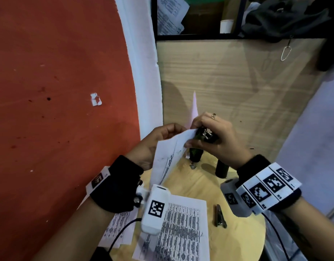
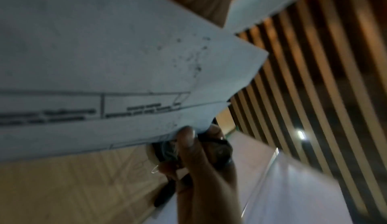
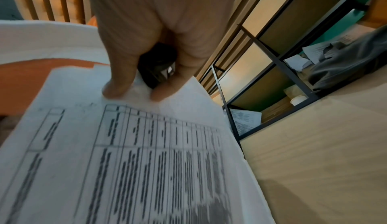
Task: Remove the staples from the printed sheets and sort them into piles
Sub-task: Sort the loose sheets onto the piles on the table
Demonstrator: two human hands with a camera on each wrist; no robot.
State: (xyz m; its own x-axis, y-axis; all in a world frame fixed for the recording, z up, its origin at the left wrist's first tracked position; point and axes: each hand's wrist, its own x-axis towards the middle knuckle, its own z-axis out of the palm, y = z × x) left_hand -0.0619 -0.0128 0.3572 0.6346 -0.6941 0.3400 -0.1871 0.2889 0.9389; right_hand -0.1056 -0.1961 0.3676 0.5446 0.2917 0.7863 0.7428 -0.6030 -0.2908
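Observation:
My left hand holds a set of printed sheets upright above the round table, pinching them near the top edge. My right hand grips a dark staple remover pressed against the sheets' top corner. In the right wrist view my fingertips pinch the corner of the sheets beside the staple remover. The left wrist view shows the sheets from behind, with the staple remover at their corner. No staple can be made out.
Two piles of printed sheets lie on the wooden table, one in the middle and one at the left. A dark metal tool lies to the right. Two dark cylinders stand at the back. A red wall is at the left.

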